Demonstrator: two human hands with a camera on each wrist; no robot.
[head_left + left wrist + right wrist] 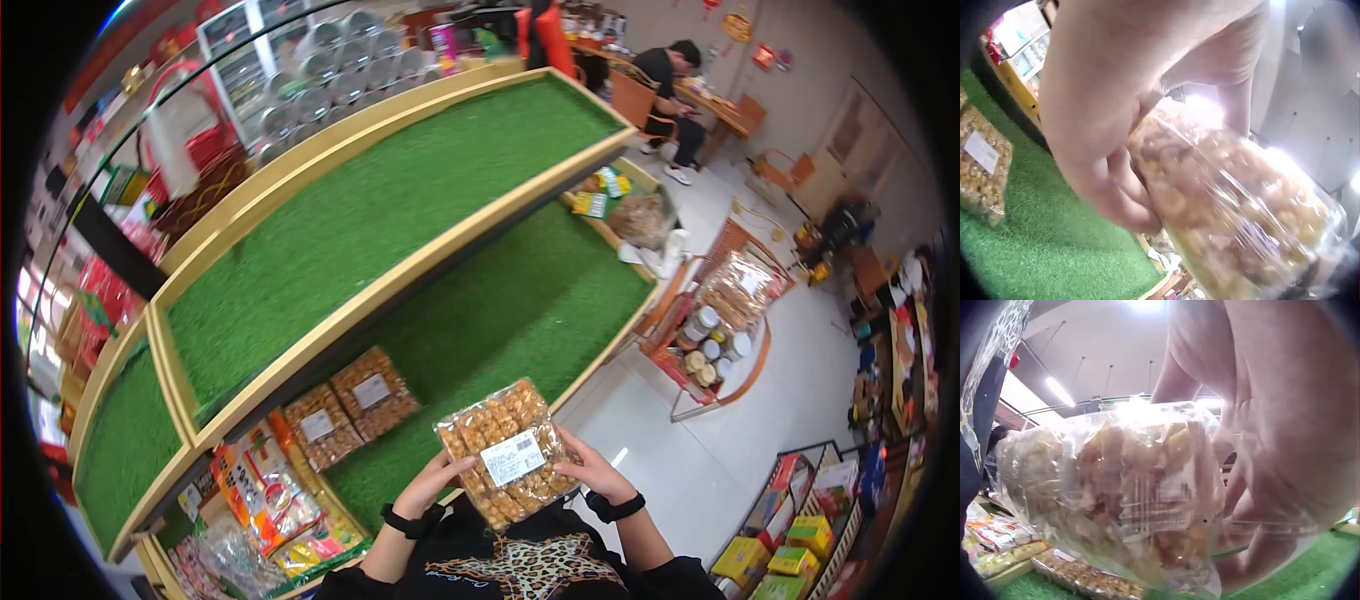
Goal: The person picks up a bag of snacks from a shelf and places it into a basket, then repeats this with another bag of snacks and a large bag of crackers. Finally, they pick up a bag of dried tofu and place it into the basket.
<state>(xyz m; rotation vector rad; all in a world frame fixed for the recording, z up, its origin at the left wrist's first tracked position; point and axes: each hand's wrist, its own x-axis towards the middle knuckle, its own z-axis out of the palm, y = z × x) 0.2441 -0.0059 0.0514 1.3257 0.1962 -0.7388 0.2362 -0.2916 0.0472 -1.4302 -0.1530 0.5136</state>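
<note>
Both hands hold a clear plastic pack of golden-brown snack pieces (505, 435) in front of the chest, its white label facing up. On the pack's left side the left hand (436, 482) grips with the thumb on top and fingers curled beneath. The right hand (592, 470) grips the opposite edge the same way. In the left wrist view, the left hand's fingers (1129, 200) curl under the wrapped pack (1229, 206). From the right wrist, the pack (1129, 494) shows side-on, the right hand's fingers (1247, 550) along its edge. Two similar labelled packs (373, 393) lie on the lower green shelf.
A green-lined upper shelf (400, 220) with a wooden rim overhangs the lower shelf (530, 290). Bagged snacks (265, 490) fill the lower left compartment. To the right stand a chair with jars (710, 350) and a rack of yellow boxes (800, 545). A person (670, 90) sits at the back.
</note>
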